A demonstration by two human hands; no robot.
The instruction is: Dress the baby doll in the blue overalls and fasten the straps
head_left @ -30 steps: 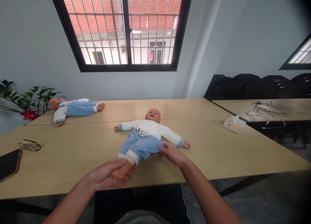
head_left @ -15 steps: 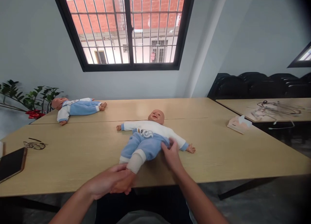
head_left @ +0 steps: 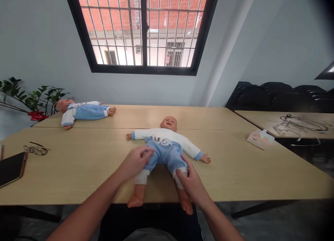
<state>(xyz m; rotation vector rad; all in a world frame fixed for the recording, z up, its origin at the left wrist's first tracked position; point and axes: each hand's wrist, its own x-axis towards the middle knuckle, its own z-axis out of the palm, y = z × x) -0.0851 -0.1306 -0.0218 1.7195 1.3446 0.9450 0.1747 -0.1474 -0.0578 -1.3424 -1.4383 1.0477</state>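
Observation:
A baby doll (head_left: 169, 124) lies on its back on the wooden table, its head away from me and its bare feet at the front edge. It wears a white long-sleeved top (head_left: 167, 138) with blue cuffs and blue trousers (head_left: 164, 155) with white leg cuffs. My right hand (head_left: 191, 180) has its thumb and fingers around the trouser leg on the right, near the cuff. My left hand (head_left: 137, 161) is at the hip on the other side, fingers curled and smeared by motion; whether it pinches the cloth is unclear.
A second doll (head_left: 88, 112) in similar clothes lies at the far left. Glasses (head_left: 36, 149) and a dark tablet-like device (head_left: 12, 169) are on the left. A small cardboard box (head_left: 257, 140) with tissue stands right. Cables (head_left: 302, 124) lie on another table. A plant (head_left: 36, 101) stands behind.
My left hand has let go of the doll's foot and moved up to the trousers' hip. My right hand has slid from the waist to the lower leg. Both feet now show below the cuffs.

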